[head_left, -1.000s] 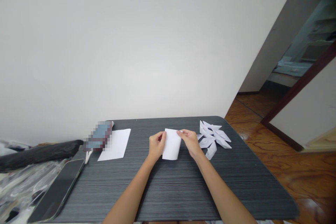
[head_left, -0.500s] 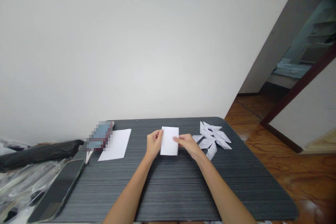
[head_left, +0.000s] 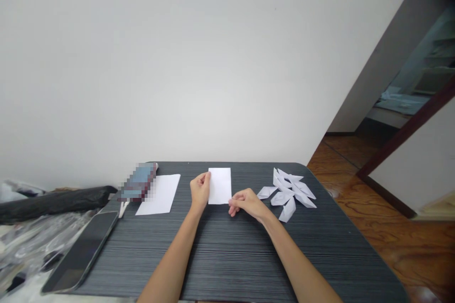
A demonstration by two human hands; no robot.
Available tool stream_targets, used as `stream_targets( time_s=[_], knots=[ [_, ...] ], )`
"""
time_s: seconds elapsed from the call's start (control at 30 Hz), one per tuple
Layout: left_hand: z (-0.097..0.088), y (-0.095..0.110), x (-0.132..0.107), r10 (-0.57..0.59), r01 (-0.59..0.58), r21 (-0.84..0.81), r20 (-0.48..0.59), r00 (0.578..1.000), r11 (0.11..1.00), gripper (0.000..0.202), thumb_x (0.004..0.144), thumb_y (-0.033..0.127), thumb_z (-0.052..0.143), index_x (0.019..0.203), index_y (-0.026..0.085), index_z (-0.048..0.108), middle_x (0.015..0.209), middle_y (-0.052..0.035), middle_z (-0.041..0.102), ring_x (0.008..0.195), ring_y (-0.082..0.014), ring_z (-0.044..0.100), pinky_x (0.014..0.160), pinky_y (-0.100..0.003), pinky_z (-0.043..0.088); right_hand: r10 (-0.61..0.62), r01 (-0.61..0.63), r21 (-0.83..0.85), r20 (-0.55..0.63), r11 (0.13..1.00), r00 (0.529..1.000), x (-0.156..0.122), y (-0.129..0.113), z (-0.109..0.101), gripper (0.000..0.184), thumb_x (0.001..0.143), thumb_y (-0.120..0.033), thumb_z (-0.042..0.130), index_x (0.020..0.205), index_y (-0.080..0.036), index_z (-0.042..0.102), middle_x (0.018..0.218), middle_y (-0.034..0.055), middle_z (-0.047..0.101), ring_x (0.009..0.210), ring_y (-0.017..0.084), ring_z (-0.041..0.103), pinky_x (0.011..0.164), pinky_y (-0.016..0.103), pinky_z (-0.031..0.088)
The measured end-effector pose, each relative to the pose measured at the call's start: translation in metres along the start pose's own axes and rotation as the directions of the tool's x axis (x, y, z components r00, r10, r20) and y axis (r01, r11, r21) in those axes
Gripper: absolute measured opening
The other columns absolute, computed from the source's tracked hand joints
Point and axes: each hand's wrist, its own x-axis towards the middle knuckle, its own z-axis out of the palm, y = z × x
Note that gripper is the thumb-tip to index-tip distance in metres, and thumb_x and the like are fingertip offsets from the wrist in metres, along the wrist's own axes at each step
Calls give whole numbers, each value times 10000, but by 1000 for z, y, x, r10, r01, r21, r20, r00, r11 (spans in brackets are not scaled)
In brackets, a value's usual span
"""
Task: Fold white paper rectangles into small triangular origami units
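A small white rectangle of folded paper point(head_left: 219, 185) is held up over the dark table, its face toward me. My left hand point(head_left: 200, 190) pinches its left edge between thumb and fingers. At the lower right corner, my right hand point(head_left: 245, 202) has thumb and forefinger closed on the paper, with the other fingers curled below. To the right of that hand lies a cluster of folded white paper pieces point(head_left: 287, 191), pointed in shape and partly overlapping.
White paper sheets point(head_left: 161, 195) lie at the table's left, partly under a pixelated object point(head_left: 140, 181). A phone point(head_left: 81, 251) rests along the left edge of the dark table point(head_left: 149, 255). Beyond that edge are a black roll point(head_left: 64, 203) and clear plastic wrapping point(head_left: 39, 246). A white wall stands behind.
My right hand has slid from the right edge of the folded paper down to its lower right corner. The paper and my left hand have shifted slightly left.
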Motion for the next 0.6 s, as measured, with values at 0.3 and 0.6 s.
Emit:
stream_targets(
  time_s=[0.3,0.6],
  knots=[
    [1,-3,-3,82,-77,109,-41,996,991,299,738,352,469,719,98,625,629,-31,609,568,-127,523,491,-195,368,-59,61,4,-190,998,980,5,-4,-9,402,685,-478,529,805,-101,603,767,106,663,649,172,636,542,234,411],
    [6,6,-10,416,-416,300,65,907,859,302,806,289,413,1033,146,552,1013,-110,602,930,-189,551,786,-322,403,-226,85,-392,-330,916,917,9,9,-7,266,732,-360,477,587,-150,554,528,34,619,537,207,632,472,230,388]
  ],
)
